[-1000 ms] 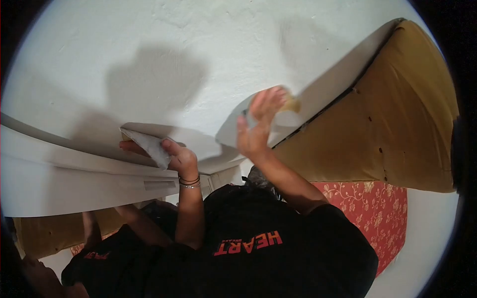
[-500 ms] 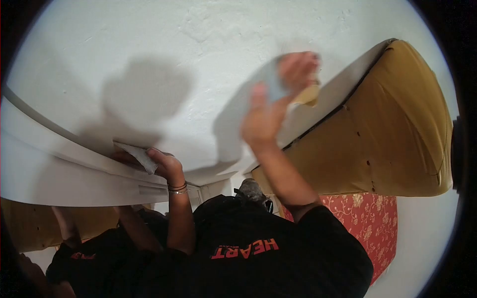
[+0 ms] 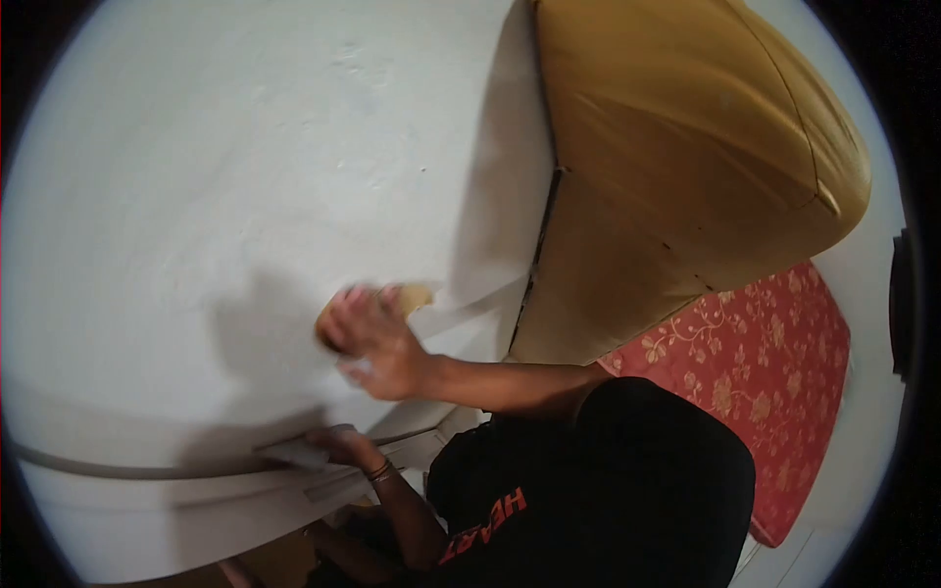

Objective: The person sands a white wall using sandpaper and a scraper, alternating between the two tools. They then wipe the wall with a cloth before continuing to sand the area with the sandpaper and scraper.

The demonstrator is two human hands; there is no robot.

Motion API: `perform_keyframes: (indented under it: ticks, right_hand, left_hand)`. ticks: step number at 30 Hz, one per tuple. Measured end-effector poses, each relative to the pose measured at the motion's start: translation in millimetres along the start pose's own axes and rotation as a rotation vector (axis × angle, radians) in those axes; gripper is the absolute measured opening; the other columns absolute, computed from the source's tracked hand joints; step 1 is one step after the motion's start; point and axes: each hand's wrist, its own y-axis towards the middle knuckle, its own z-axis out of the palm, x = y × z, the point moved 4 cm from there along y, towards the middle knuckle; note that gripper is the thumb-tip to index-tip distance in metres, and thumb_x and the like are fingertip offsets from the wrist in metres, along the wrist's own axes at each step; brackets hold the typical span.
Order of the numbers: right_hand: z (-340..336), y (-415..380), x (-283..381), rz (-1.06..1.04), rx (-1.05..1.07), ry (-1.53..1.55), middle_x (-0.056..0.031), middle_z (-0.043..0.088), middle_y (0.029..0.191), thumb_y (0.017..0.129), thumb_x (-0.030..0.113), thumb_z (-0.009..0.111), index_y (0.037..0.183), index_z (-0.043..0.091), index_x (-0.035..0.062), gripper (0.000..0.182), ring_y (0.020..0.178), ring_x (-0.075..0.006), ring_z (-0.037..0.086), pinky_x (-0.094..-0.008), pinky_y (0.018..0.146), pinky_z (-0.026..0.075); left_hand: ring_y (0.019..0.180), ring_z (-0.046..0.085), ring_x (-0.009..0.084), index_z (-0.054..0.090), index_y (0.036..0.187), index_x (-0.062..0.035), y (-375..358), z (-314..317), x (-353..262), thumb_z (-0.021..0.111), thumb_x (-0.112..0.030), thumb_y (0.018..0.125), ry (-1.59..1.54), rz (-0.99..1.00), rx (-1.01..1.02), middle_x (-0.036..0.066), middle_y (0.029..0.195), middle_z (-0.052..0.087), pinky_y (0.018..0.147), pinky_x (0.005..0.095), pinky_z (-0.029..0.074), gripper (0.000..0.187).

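My right hand (image 3: pixel 384 348) is pressed to the white wall (image 3: pixel 196 216), fingers closed over a yellow-tan piece (image 3: pixel 419 297). That piece shows at both sides of the fingers; whether it is a sponge or folded sandpaper I cannot tell. Lower down, my left hand (image 3: pixel 343 446) grips a thin grey sheet (image 3: pixel 292 452), held low against the wall just above a white ledge (image 3: pixel 127 524). Bracelets circle the left wrist. Small bumps and pits mark the wall surface above my right hand.
A gold upholstered piece of furniture (image 3: pixel 676 147) leans against the wall on the right. Behind my right shoulder lies a red floral cushion or mattress (image 3: pixel 725 392). Below the ledge, what looks like a reflection shows another forearm (image 3: pixel 358 559).
My right hand has swept down and left across the wall with the yellow-tan piece. The view has turned right, and my left hand still holds the grey sheet near the ledge.
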Motion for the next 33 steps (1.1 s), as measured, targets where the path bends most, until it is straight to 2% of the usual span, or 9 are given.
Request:
perform_keyframes:
  ticks: [3,8,12,13,15,19,24,31,33]
  right_hand:
    - [-23,-14,-72,0.188,-0.191,-0.017,-0.0162,0.023,0.141,0.085,0.034,0.044,0.125,0.041,-0.0005,0.053,0.134,-0.0309,0.006,-0.0491,0.105,-0.002]
    - [-26,-100,-135,0.562,-0.376,-0.017,-0.0197,0.014,0.141,0.092,0.044,0.025,0.135,0.012,-0.004,0.065,0.132,-0.0339,0.011,-0.0397,0.107,0.004]
    - [14,-196,-172,1.564,-1.023,0.846,-0.0194,0.03,0.136,0.094,0.035,0.031,0.133,0.019,-0.0049,0.057,0.124,-0.0298,0.031,-0.0327,0.103,0.021]
    - [15,-182,-179,1.563,-0.831,0.65,-0.017,0.045,0.123,0.093,0.04,0.033,0.12,0.043,-0.0063,0.055,0.11,-0.0247,0.044,-0.0292,0.095,0.031]
    - [3,-122,-169,1.53,-0.878,0.486,-0.0209,0.034,0.133,0.093,0.037,0.033,0.133,0.017,-0.0036,0.059,0.12,-0.0306,0.035,-0.0339,0.1,0.025]
    - [-38,13,-68,0.558,-0.612,0.099,-0.023,0.024,0.137,0.085,0.014,0.044,0.128,0.025,-0.0089,0.053,0.13,-0.0331,0.018,-0.0438,0.106,0.008]
    - [23,-27,20,-0.223,-0.037,0.068,-0.0005,0.054,0.119,0.074,0.015,0.053,0.111,0.057,0.0152,0.038,0.113,-0.0156,0.048,-0.0396,0.099,0.03]
    - [-40,48,-18,0.03,-0.207,0.017,-0.0104,0.034,0.136,0.068,0.021,0.064,0.127,0.042,0.0143,0.063,0.13,-0.0257,0.025,-0.0642,0.094,0.017]
    - [-56,41,-54,0.141,-0.322,-0.116,-0.0167,0.036,0.132,0.081,0.029,0.053,0.124,0.044,0.0067,0.05,0.128,-0.031,0.025,-0.055,0.103,0.005]
  left_hand:
    - [0.093,0.05,0.0311,0.03,0.124,0.012,29,-41,-48,0.025,-0.043,0.094,-0.378,-0.019,-0.258,0.025,0.108,0.05,0.086,0.0377,0.042,0.063]
    - [0.097,0.049,0.0257,0.034,0.119,0.014,35,-50,-96,0.024,-0.043,0.094,-0.651,0.068,-0.449,0.022,0.114,0.046,0.088,0.0359,0.041,0.063]
    - [0.093,0.05,0.0237,0.04,0.114,0.0134,47,-43,-71,0.029,-0.035,0.095,-0.733,0.135,-0.419,0.022,0.112,0.049,0.085,0.0337,0.041,0.053]
    - [0.091,0.051,0.0236,0.045,0.11,0.0133,48,-44,-74,0.034,-0.029,0.096,-0.778,0.165,-0.453,0.023,0.11,0.052,0.083,0.0343,0.041,0.046]
    - [0.089,0.05,0.0234,0.046,0.107,0.0126,43,-46,-84,0.033,-0.028,0.096,-0.785,0.141,-0.459,0.022,0.108,0.052,0.082,0.034,0.041,0.044]
    - [0.085,0.049,0.0254,0.047,0.101,0.0116,40,-49,-85,0.031,-0.026,0.096,-0.709,0.171,-0.427,0.022,0.101,0.053,0.08,0.0348,0.04,0.041]
    - [0.096,0.047,0.0247,0.037,0.115,0.0133,48,-47,-67,0.026,-0.035,0.096,-0.537,0.215,-0.407,0.022,0.111,0.046,0.087,0.035,0.04,0.052]
    - [0.101,0.047,0.0266,0.033,0.12,0.013,54,-46,-53,0.029,-0.032,0.096,-0.468,0.312,-0.402,0.024,0.117,0.043,0.089,0.0353,0.04,0.051]
    - [0.101,0.047,0.0267,0.034,0.119,0.0129,45,-50,-67,0.029,-0.032,0.096,-0.529,0.233,-0.393,0.024,0.118,0.043,0.089,0.0353,0.041,0.051]
